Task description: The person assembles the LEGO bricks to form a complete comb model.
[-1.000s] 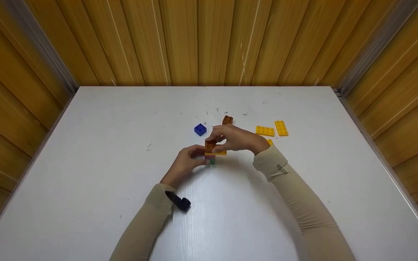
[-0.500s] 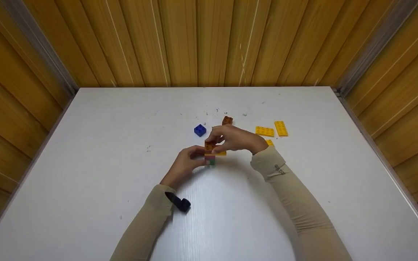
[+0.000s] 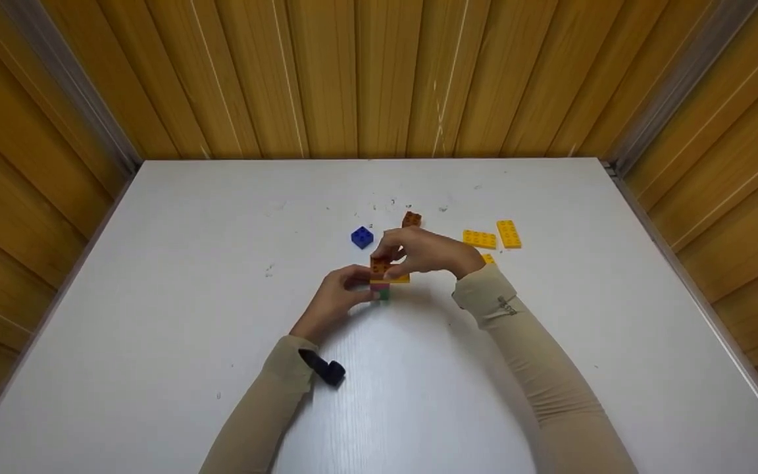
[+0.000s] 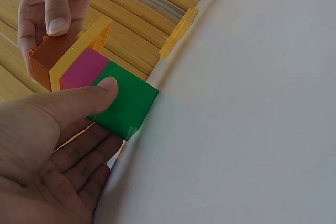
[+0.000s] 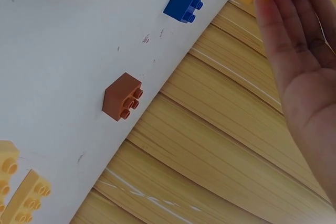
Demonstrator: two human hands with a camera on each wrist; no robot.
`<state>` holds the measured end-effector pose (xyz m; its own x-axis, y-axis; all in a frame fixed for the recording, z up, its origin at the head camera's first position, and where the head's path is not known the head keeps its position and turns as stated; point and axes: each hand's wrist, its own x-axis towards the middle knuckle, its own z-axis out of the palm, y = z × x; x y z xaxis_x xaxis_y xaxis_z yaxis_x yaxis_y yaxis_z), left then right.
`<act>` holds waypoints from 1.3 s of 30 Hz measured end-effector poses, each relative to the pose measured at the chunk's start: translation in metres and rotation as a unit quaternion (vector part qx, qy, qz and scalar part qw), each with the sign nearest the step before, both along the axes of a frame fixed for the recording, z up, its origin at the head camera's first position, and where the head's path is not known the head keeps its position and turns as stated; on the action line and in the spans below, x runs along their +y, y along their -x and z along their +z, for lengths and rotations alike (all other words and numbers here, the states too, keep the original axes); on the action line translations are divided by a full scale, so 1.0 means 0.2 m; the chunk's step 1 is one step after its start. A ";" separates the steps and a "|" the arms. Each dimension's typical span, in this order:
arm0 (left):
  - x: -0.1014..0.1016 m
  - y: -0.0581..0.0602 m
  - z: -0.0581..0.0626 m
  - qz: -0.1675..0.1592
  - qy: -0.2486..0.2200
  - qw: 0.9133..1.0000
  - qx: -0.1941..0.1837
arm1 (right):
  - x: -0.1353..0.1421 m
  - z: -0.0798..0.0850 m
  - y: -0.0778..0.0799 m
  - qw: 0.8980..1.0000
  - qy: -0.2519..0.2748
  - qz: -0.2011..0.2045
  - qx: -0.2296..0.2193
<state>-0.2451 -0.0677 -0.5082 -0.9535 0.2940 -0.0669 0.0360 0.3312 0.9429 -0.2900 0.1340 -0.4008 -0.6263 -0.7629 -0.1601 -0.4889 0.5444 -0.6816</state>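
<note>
My left hand [image 4: 47, 124] grips the base of a small stack, its thumb across a green brick [image 4: 128, 100] that stands on the table. Above the green comes a magenta brick [image 4: 84, 68], then a flat yellow brick [image 4: 79, 51] that juts out to the right of the stack. On top sits a brown brick [image 4: 50, 59], pinched between thumb and fingers of my right hand [image 3: 428, 251]. In the right wrist view, parts of the yellow and brown pieces show at the fingertips, and the lower bricks are out of sight.
Beyond the hands lie a blue brick [image 3: 362, 237] and another brown brick [image 3: 411, 219]. To the right are two flat yellow bricks [image 3: 480, 239], with a third yellow piece [image 3: 489, 259] partly hidden by the right wrist. Wood-look panels [image 3: 379, 79] wall in the white table [image 3: 221, 217].
Both hands keep their hold on the stack, which stays in place. The right forearm has shifted slightly left, and the head view has tilted a little.
</note>
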 end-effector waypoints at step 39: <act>0.00 0.00 -0.02 0.005 -0.005 1.000 -0.017 | 0.19 0.01 0.10 0.997 0.011 -0.024 0.070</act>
